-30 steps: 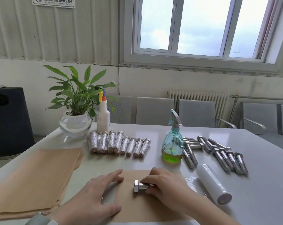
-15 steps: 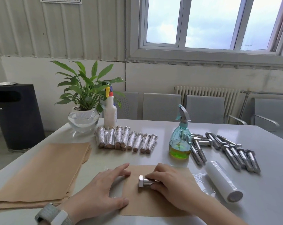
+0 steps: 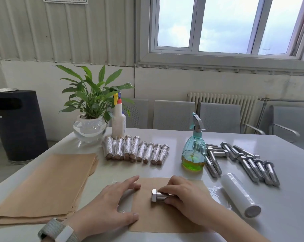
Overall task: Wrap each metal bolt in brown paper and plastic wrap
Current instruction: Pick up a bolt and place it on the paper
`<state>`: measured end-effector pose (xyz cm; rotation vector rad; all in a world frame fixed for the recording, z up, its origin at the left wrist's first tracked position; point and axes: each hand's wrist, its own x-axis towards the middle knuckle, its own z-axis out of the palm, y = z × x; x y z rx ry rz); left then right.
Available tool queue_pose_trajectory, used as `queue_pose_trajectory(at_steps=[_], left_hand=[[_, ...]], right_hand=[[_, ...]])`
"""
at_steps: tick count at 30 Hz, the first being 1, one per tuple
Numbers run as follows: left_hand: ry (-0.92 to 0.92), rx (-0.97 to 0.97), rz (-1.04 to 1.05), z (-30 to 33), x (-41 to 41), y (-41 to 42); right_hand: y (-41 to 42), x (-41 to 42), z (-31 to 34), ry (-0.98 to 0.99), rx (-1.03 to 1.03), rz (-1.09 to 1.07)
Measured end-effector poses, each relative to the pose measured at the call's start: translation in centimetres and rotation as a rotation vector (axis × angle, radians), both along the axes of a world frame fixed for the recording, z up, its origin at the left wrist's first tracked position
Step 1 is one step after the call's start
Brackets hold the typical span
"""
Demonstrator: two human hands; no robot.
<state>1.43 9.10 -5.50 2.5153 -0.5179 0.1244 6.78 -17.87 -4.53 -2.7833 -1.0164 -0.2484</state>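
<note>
**Brown sheet, one bolt laid on it, both hands down**

Brown paper sheet [image 3: 167, 222] lies flat on the white table [image 3: 287, 189], near edge, on top of a clear plastic film [image 3: 215, 191] that shows past its sides. Metal bolt [image 3: 159, 197] rests on the sheet, lying on its side, hex head to the left. Right hand [image 3: 186, 198] covers the shank, fingers curled round it and holding it. Left hand [image 3: 111, 206] lies flat, fingers straight and spread, fingertips pressing the sheet's left edge; nothing gripped.

Plastic wrap roll [image 3: 240, 194] lies just right of the sheet. Bare bolts [image 3: 248, 165] lie grouped beyond it. Wrapped bolts [image 3: 135, 150] stand in a row further back. Stack of brown paper [image 3: 44, 186] to the left. Green-liquid spray bottle [image 3: 194, 151] between wrapped row and bare bolts.
</note>
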Motion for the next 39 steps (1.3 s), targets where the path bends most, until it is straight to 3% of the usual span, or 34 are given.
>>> queue_pose_trajectory(at_steps=[5, 7, 10, 12, 14, 17, 22, 26, 30, 32, 39], left_hand=[[0.004, 0.006, -0.001, 0.0, -0.2, 0.1], [0.01, 0.008, -0.001, 0.1, -0.2, 0.0], [0.009, 0.005, 0.003, 0.3, -0.2, -0.1], [0.014, 0.008, 0.002, 0.4, -0.2, -0.2], [0.02, 0.006, -0.002, 0.4, -0.1, -0.2], [0.02, 0.001, 0.002, 0.4, 0.0, 0.0], [0.029, 0.002, 0.002, 0.1, 0.2, 0.1], [0.043, 0.014, -0.001, 0.4, 0.3, 0.1], [0.049, -0.003, -0.002, 0.4, 0.2, 0.1], [0.052, -0.007, -0.002, 0.3, 0.2, 0.1], [0.04, -0.004, -0.021, 0.2, 0.3, 0.1]], right_hand=[[0.0, -0.7, 0.7, 0.062, 0.042, 0.007], [-0.6, -0.4, 2.5, 0.182, 0.223, -0.047], [-3.4, 2.2, 6.4, 0.164, 0.601, -0.302], [-5.8, 5.1, 8.6, 0.183, 0.617, -0.504], [-7.0, 7.7, 9.5, 0.342, 0.546, -0.597], [-6.3, 10.4, 9.5, 0.498, 0.556, -0.435], [-4.1, 12.9, 8.2, 0.347, 0.9, -0.322], [-3.2, 13.0, 8.1, 0.285, 1.014, -0.346], [-2.1, 10.0, 11.1, 0.178, 0.97, -0.291], [-2.1, 7.4, 13.5, 0.181, 0.851, -0.247], [-3.4, -2.2, 13.5, 0.797, 0.214, -0.268]])
